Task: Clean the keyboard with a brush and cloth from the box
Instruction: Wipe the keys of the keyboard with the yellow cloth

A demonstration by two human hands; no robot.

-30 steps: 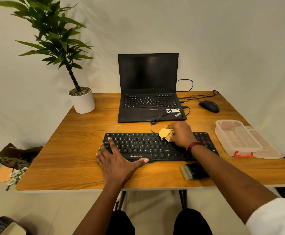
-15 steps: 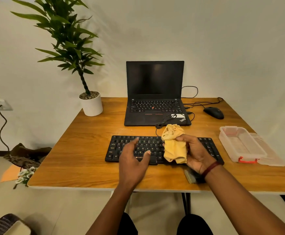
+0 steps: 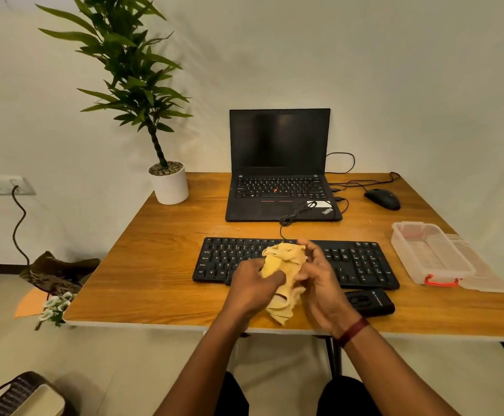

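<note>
Centre of the frame: the left hand (image 3: 253,283) and right hand (image 3: 320,280) both curl around a crumpled yellow cloth (image 3: 283,259), just above the black keyboard (image 3: 359,262). The brush (image 3: 368,301) lies lower right near the table (image 3: 160,265) edge, where a forearm might knock it off.

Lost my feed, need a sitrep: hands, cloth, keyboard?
Left hand and right hand both grip the yellow cloth over the keyboard. Brush lies on the table near the right wrist. No obstruction seen.
</note>
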